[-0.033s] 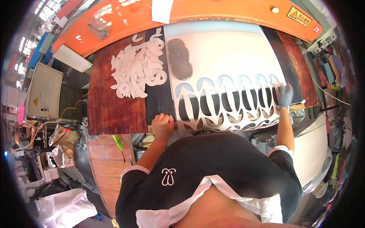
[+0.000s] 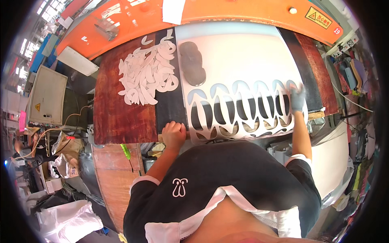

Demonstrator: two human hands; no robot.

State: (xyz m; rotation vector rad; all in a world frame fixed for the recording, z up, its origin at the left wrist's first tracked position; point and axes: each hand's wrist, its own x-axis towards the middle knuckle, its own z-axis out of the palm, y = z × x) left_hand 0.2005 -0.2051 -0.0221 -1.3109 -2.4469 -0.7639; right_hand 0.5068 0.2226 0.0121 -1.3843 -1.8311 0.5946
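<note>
Fingers of the left hand (image 2: pixel 174 133) curl on the sheet (image 2: pixel 243 60) edge; right hand (image 2: pixel 298 98) presses flat. Nothing has moved. Cutouts (image 2: pixel 146 73) lie far left.

My left hand (image 2: pixel 173 135) grips the near corner of the white cut-out sheet (image 2: pixel 243 60) on the counter (image 2: pixel 121 117); my gloved right hand (image 2: pixel 298 98) presses its far edge.
</note>
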